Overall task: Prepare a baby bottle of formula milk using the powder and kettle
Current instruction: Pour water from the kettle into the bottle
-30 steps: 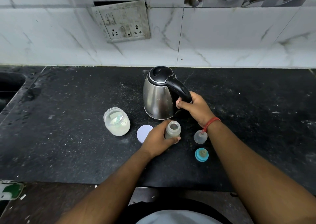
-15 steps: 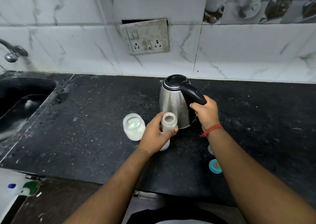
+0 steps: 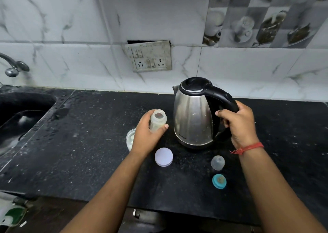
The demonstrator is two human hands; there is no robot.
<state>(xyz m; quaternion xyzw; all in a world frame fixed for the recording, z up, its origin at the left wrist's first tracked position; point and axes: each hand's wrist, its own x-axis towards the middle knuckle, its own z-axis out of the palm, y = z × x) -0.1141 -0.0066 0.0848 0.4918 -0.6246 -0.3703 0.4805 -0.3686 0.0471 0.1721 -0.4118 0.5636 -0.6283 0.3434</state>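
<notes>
Gripping the kettle (image 3: 192,115) handle in our closed right hand (image 3: 237,124), surely heavy and hot, we wrap our left hand (image 3: 147,136) round the light, open bottle (image 3: 158,120).

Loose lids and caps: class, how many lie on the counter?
3. White lid lies before the kettle; clear cap lies right of it; blue ring lies nearest the edge. Arms may hide others.

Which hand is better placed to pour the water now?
Right hand: it already grips the steel kettle's black handle. Left hand holds the open clear baby bottle beside it.
</notes>
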